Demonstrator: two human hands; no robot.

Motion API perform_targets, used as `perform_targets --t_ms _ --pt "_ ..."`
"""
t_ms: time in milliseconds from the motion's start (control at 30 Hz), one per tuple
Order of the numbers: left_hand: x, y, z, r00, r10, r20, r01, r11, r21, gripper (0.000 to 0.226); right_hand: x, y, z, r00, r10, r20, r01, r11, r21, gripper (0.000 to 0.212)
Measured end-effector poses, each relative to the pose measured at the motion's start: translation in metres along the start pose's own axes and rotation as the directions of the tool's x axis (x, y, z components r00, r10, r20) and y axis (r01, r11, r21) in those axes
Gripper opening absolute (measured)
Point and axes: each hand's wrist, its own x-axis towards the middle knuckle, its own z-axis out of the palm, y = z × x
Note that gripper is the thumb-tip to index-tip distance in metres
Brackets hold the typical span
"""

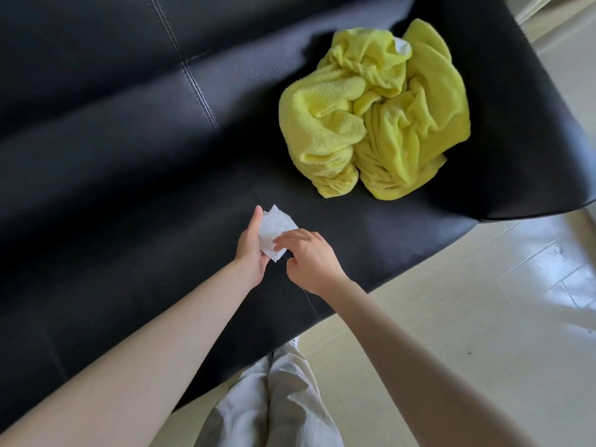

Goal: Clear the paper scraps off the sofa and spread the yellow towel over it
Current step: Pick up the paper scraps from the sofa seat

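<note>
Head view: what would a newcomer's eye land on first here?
The crumpled bright yellow terry towel heaped at the right end of the black leather sofa stands out most. Next comes the white crumpled paper scrap near the seat's front edge, held in the left hand, with the right hand's fingers touching it.

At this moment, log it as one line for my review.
left hand: holds paper scrap | right hand: fingertips on scrap | yellow towel: bunched on sofa, white bit at top fold | spread: not done
</note>
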Motion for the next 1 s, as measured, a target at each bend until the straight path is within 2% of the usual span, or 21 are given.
perform_targets --t_ms 67,100,200,333,500,633,733,900,1000 --pt "-0.001 0.001 0.003 0.998 0.041 -0.052 -0.037 0.997 0.072 0.027 -0.002 -0.002 -0.001 0.995 0.074 0.068 -0.080 0.992 0.094 0.037" --pt "-0.001 0.001 0.004 0.992 0.066 -0.104 -0.054 0.992 0.117 0.024 -0.002 -0.003 -0.001 0.989 0.127 0.071 -0.137 0.979 0.152 0.033" --pt "0.003 0.000 -0.001 0.972 0.127 -0.197 -0.090 0.979 0.185 0.043 -0.001 0.001 -0.006 0.962 0.273 -0.011 -0.260 0.928 0.265 0.032" --pt "0.001 0.012 0.000 0.956 0.180 -0.231 -0.126 0.965 0.229 0.040 0.007 0.014 -0.021 0.915 0.392 -0.093 -0.343 0.879 0.331 0.040" --pt "-0.003 0.032 0.016 0.941 0.284 -0.186 -0.232 0.938 0.257 0.026 0.027 0.026 -0.041 0.865 0.488 -0.117 -0.405 0.817 0.411 0.046" --pt "-0.011 0.041 0.042 0.923 0.349 -0.164 -0.297 0.915 0.275 0.018 0.043 0.033 -0.055 0.831 0.532 -0.162 -0.396 0.771 0.498 0.044" --pt "-0.018 0.047 0.067 0.913 0.377 -0.154 -0.326 0.903 0.281 0.028 0.052 0.041 -0.069 0.812 0.554 -0.183 -0.397 0.755 0.522 0.042" --pt "-0.022 0.056 0.115 0.901 0.417 -0.117 -0.381 0.892 0.244 0.029 0.059 0.065 -0.102 0.825 0.523 -0.214 -0.361 0.780 0.511 0.037" --pt "-0.018 0.058 0.151 0.874 0.460 -0.156 -0.412 0.872 0.263 0.021 0.065 0.090 -0.133 0.837 0.488 -0.249 -0.339 0.819 0.463 0.036"
